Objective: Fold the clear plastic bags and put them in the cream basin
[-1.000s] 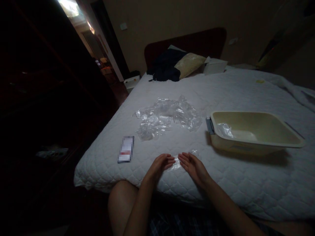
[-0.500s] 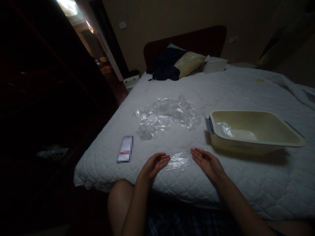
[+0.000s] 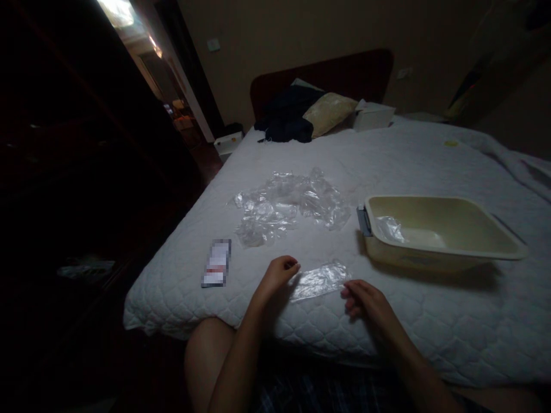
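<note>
A clear plastic bag (image 3: pixel 322 281), folded into a flat strip, lies on the white quilted bedspread near the bed's front edge. My left hand (image 3: pixel 279 275) is closed at the bag's left end, fingers curled and pinched at its upper corner. At the right end, my right hand (image 3: pixel 365 298) pinches the lower corner between thumb and fingers. Beyond the strip spreads a heap of crumpled clear plastic bags (image 3: pixel 293 201). To the right stands a cream plastic tub (image 3: pixel 443 261) with grey handles; another folded clear plastic bag (image 3: pixel 390 228) rests inside it.
A phone (image 3: pixel 216 264) lies left of my hands on the bedspread (image 3: pixel 181 252). Dark clothing (image 3: pixel 284 117), a beige pillow (image 3: pixel 329 115) and a white box (image 3: pixel 373 117) sit by the headboard (image 3: pixel 344 74). My knee (image 3: pixel 209 350) is against the bed's front.
My hands have gone from flat, outstretched fingers beside the bag to pinching at its ends. The strip now looks longer and flatter. My right hand has come lower and nearer to me.
</note>
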Motion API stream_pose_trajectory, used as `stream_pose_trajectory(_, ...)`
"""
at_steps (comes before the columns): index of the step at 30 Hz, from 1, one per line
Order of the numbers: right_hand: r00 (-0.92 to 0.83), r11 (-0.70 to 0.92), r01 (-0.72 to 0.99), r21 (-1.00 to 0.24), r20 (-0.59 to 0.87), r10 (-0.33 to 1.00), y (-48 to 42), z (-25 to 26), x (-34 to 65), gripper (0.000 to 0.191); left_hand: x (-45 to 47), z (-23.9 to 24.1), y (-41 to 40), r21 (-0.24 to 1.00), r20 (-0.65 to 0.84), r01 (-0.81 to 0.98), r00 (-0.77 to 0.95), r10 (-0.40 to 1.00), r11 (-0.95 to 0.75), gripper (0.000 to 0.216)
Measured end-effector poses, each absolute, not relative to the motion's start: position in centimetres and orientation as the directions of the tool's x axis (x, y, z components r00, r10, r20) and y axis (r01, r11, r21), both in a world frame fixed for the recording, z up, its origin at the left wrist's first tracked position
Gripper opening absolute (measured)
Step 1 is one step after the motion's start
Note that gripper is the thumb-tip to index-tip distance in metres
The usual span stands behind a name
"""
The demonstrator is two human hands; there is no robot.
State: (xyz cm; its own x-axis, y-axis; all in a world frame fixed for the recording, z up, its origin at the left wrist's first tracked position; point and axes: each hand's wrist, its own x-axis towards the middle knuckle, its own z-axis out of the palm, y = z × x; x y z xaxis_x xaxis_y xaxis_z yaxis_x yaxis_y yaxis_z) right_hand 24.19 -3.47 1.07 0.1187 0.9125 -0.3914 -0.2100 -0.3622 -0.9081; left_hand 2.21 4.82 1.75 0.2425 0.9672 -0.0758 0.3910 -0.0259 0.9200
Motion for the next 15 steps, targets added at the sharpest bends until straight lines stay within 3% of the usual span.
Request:
stream_pose_trajectory(3,0.135,-0.382,-0.094,-0.919,-0.392,0.910,-4.2,0.0,23.5,0.027,3.7,2.4,6.0,0.806,-0.198,0.588,0.376,0.905,-0.067,0.026)
stream_pose_trajectory(7,0.170,-0.370,-0.043,-0.928,-0.371,0.913,-3.7,-0.6,22.6,0.030,5.2,3.0,6.8,0.700,-0.334,0.712,0.400,0.853,-0.060,0.022)
stream_pose_trajectory(15,0.162,-0.233,0.162,-0.959,-0.207,0.965,-1.4,-0.9,21.6,0.026,5.0,1.9,6.3,0.722,-0.339,0.692,0.351,0.873,0.003,0.014)
